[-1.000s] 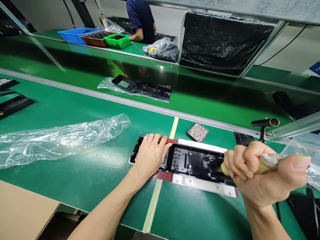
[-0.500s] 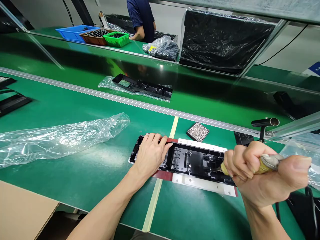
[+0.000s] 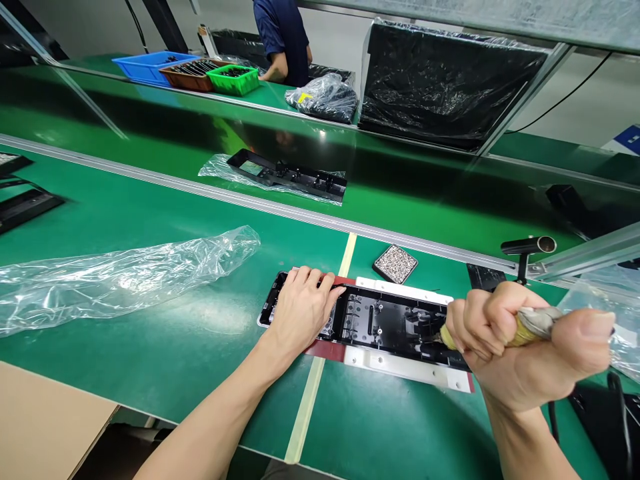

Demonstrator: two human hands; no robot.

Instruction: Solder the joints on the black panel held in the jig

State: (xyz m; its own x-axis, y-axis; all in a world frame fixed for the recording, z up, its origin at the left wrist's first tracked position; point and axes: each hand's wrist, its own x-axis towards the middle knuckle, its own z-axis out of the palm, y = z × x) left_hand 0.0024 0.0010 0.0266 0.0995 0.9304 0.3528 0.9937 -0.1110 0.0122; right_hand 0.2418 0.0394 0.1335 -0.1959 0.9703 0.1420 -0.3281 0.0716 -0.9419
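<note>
A long black plastic housing (image 3: 363, 320) lies with its inside up between white fixture rails (image 3: 400, 365). My left hand (image 3: 303, 303) presses on its left part, fingers curled over the far edge and thumb pointing right. In the fist of my right hand (image 3: 520, 353) is a yellow-handled tool (image 3: 525, 331) with grey wrapping, its thumb resting near the back end. The tool's thin tip reaches down into the right part of the housing; the hand hides the housing's right end. Just beyond the housing sits a small square box of tiny speckled parts (image 3: 396, 264).
Clear plastic film (image 3: 130, 277) lies on the left of the green bench. Beyond the metal rail, another black frame (image 3: 287, 177) rests on plastic. Coloured bins (image 3: 234, 79) and a person (image 3: 283, 40) are farther back. A metal tube on a stand (image 3: 529, 245) is at right.
My right hand and the tool have shifted very slightly to the left. My left hand and the housing stay where they were.
</note>
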